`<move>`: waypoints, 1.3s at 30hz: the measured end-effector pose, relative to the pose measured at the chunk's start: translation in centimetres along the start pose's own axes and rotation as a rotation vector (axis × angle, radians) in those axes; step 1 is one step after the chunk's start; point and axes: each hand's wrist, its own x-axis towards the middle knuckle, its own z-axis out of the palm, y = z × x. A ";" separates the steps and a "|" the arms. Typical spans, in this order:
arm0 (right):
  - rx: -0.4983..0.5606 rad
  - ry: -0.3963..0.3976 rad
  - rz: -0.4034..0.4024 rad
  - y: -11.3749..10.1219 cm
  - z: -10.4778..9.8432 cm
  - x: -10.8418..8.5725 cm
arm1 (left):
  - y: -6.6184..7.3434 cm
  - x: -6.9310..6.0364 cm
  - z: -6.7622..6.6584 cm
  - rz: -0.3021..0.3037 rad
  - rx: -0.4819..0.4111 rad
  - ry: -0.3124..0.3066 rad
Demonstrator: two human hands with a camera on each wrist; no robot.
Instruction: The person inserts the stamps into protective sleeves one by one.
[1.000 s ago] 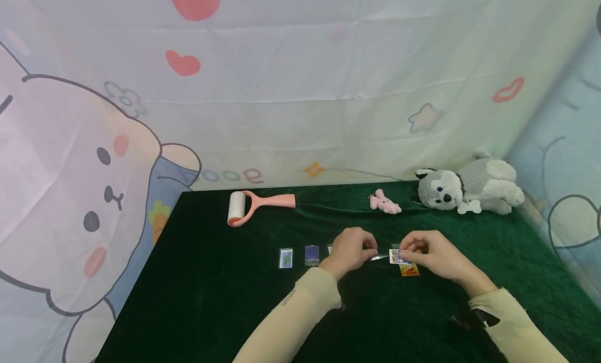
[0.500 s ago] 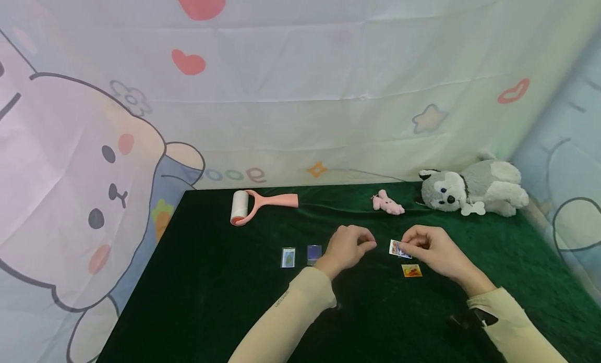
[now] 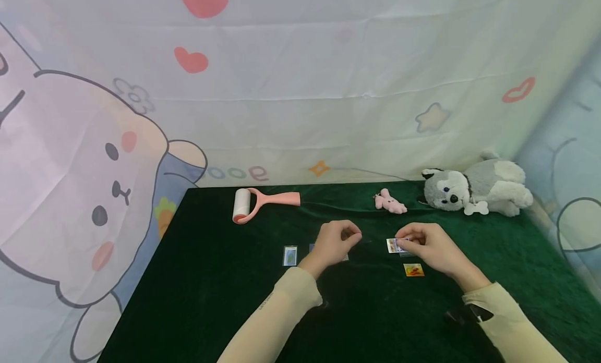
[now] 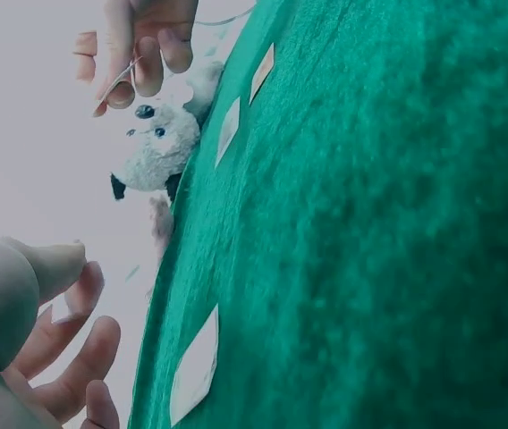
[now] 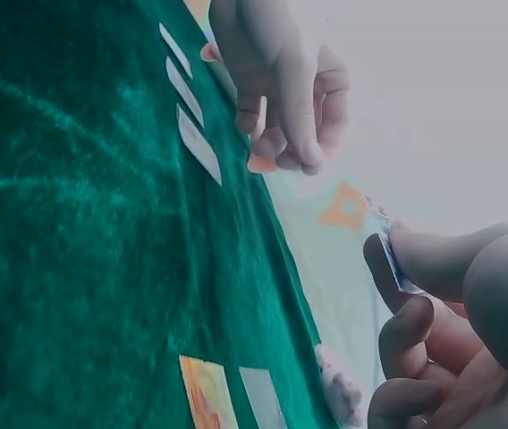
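Card (image 3: pixel 392 245) pinched in the right hand (image 3: pixel 431 249) hangs above the green counter (image 3: pixel 216 305); three flat pieces (image 5: pixel 198 145) lie lined up leftward, a yellow card (image 3: pixel 413 270) nearer. Work looks partway done. Whether the curled left hand (image 3: pixel 332 243) holds anything cannot be told.

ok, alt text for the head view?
A right hand pinches a small card over green cloth, the left hand nearby. More cards lie on the cloth; a pink-handled roller, pink toy and plush dog lie behind.
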 end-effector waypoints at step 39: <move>-0.003 0.074 -0.198 -3.0 3.9 2.8 | -1.7 -2.1 -2.7 -0.031 -0.113 -0.081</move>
